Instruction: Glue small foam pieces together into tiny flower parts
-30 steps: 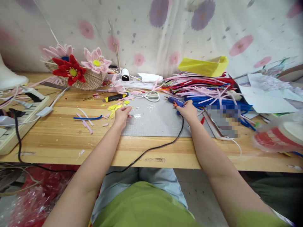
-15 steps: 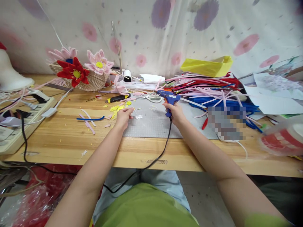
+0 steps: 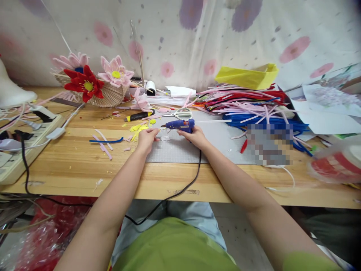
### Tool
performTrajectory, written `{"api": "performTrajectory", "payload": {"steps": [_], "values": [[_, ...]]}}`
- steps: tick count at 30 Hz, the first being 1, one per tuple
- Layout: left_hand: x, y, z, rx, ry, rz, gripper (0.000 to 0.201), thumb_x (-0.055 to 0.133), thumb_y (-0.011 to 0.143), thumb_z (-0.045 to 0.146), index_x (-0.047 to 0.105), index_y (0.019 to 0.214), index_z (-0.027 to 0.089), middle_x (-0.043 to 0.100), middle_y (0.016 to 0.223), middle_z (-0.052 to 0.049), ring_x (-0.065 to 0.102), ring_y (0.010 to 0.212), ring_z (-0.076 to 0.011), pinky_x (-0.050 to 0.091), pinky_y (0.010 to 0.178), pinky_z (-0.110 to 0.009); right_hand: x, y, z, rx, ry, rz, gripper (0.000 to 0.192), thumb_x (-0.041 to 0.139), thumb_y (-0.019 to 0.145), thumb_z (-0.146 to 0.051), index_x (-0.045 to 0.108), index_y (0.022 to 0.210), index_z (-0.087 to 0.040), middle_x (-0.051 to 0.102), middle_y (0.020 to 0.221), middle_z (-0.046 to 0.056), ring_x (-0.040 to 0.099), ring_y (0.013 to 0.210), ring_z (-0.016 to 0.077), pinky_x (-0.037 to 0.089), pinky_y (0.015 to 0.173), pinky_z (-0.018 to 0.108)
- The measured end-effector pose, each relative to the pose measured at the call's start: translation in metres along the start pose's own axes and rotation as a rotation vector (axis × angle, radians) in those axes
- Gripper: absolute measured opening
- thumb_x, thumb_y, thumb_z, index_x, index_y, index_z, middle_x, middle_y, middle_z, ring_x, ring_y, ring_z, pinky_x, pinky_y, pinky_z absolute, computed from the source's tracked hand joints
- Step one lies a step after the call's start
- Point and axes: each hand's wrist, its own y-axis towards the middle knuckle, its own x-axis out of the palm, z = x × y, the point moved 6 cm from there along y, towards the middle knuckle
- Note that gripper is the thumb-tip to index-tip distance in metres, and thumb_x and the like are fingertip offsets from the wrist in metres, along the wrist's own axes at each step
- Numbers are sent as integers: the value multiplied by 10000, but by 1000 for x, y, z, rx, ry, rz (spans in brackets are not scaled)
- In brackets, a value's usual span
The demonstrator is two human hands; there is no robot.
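Swung leftward from mid-frame, the right hand (image 3: 196, 137) now grips the blue plastic glue gun (image 3: 180, 125) with its nozzle aimed at the left hand (image 3: 146, 138), which pinches a small yellow piece (image 3: 156, 130) over the grey cutting mat (image 3: 214, 145), so gluing looks imminent.

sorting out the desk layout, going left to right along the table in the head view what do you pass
White power strip → red pipe-cleaner flower → left hand → blue glue gun in the right hand → heap of pink, red and blue pipe cleaners → red-and-white tape roll.
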Motion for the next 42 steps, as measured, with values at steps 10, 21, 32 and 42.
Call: {"api": "performTrajectory", "payload": {"steps": [10,21,32,42], "values": [[-1,1,-1,6,15,-38,154,718,518,225,609,551,122,461,499,35,402,482,-69,405,434,-214,3,-3,-7,-61,-117,-36,443,669,661,-523,706,916,-163,705,820,46,623,771,194,450,694,294],[0,0,0,0,27,-44,141,703,522,218,595,534,127,445,489,37,397,481,-69,415,444,-216,3,-4,-9,-72,-167,-39,375,667,675,-509,700,839,-173,667,710,15,576,675,156,430,640,264],[1,-2,2,-17,0,-42,143,702,532,203,584,525,122,449,494,38,386,469,-56,416,432,-204,2,-4,-7,-109,-206,-32,388,653,686,-504,692,888,-174,650,723,15,549,663,147,412,629,259],[0,-2,4,-19,-2,-58,167,723,512,219,589,537,121,430,491,45,381,477,-53,416,437,-197,2,-6,-9,-118,-242,-76,376,639,691,-522,687,820,-173,587,640,-6,500,612,125,382,597,250]]}}
